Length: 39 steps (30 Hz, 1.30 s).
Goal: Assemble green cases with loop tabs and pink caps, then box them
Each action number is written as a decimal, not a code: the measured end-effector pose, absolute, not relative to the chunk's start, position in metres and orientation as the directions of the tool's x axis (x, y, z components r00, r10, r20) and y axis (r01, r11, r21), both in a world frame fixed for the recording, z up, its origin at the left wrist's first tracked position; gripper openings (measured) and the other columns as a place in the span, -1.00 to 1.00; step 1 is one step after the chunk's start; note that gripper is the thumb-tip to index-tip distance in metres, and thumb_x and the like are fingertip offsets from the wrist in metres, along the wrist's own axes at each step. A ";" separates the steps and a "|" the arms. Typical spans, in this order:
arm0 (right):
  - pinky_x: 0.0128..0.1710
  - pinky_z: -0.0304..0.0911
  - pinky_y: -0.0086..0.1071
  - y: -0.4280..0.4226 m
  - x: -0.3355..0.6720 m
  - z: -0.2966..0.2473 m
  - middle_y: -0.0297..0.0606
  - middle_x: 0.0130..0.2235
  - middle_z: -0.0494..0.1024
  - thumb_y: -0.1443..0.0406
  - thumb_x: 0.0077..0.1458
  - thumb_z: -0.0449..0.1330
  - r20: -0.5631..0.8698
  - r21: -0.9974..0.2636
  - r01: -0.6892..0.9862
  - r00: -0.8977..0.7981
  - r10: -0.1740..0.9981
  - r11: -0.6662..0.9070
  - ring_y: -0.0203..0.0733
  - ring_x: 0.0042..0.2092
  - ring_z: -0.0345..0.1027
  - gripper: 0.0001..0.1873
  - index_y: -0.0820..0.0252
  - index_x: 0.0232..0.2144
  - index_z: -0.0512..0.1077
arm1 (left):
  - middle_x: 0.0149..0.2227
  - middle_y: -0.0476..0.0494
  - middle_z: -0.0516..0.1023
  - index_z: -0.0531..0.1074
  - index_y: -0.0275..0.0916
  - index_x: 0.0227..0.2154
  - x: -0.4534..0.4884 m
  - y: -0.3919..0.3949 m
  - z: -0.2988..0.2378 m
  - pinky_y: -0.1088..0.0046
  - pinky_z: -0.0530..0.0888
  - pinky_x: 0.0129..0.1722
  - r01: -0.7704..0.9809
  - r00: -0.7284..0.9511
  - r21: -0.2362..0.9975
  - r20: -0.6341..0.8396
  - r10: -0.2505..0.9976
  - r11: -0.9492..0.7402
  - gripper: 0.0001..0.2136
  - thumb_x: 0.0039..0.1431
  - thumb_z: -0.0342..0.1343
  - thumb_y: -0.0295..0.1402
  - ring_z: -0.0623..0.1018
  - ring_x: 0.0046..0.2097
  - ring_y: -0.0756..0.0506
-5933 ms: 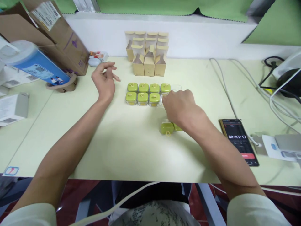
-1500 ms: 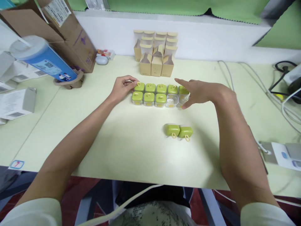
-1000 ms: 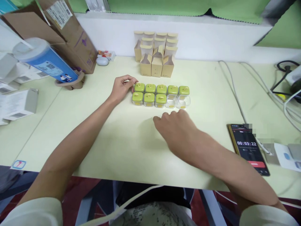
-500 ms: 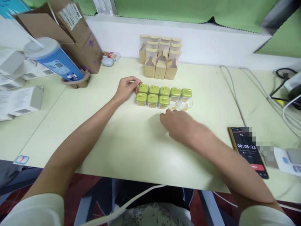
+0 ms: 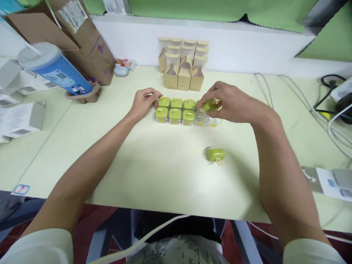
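Right hand point(image 5: 233, 104) pinching green lid point(image 5: 209, 105) (above clear jars point(image 5: 205, 119)); left hand point(image 5: 144, 102) beside

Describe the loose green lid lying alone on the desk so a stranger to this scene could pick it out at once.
Start at the pale desk and find the double row of small clear jars in its middle. Nearer the person, below the right hand, lies one green lid. Unlike the others, it caps no jar and lies alone.

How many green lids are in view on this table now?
8 in plain view: three on the back-row jars, three on the front-row jars, a held lid in the right hand, and a loose lid on the table. That hand may hide more.
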State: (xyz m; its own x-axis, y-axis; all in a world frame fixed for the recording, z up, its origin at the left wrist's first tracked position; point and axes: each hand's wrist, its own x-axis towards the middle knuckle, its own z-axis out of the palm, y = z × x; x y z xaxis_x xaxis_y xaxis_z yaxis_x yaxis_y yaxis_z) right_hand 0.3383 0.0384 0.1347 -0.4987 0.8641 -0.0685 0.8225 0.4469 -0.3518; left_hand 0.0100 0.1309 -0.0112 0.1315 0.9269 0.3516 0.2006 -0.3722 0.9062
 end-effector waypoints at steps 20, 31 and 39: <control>-0.11 0.35 -0.20 0.036 0.320 0.120 -0.01 0.11 0.65 0.45 0.19 0.32 -0.158 -0.155 0.885 -0.462 0.873 0.440 0.16 0.06 0.56 -0.48 0.20 0.19 0.67 | -0.38 -0.11 0.68 0.69 -0.20 -0.35 0.011 0.132 -0.015 0.45 0.52 -0.38 0.177 0.148 0.901 0.374 0.916 -0.396 -0.46 0.14 0.45 0.26 0.49 -0.45 0.02; -0.23 0.30 -0.26 0.037 0.319 0.117 -0.07 0.04 0.63 0.43 0.21 0.32 -0.190 -0.151 0.890 -0.453 0.871 0.430 0.04 -0.01 0.53 -0.54 0.14 0.14 0.67 | -0.37 -0.12 0.67 0.68 -0.22 -0.32 0.009 0.132 -0.014 0.45 0.52 -0.38 0.210 0.169 0.890 0.374 0.912 -0.404 -0.54 0.26 0.42 0.14 0.50 -0.44 0.01; -0.19 0.29 -0.24 0.035 0.314 0.117 -0.07 0.08 0.63 0.43 0.22 0.35 -0.204 -0.124 0.896 -0.444 0.873 0.427 0.03 0.00 0.51 -0.50 0.17 0.20 0.64 | -0.36 -0.11 0.67 0.68 -0.20 -0.33 0.009 0.132 -0.015 0.45 0.52 -0.37 0.207 0.167 0.893 0.369 0.914 -0.399 -0.55 0.24 0.43 0.15 0.50 -0.43 0.01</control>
State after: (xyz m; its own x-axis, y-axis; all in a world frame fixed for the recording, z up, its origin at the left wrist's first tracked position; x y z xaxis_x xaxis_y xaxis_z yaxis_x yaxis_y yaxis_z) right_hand 0.3140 0.0351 0.1167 -0.4439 0.8727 -0.2035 0.8958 0.4268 -0.1237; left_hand 0.0091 0.1322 -0.0145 0.1674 0.9141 0.3694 0.2071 -0.3990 0.8933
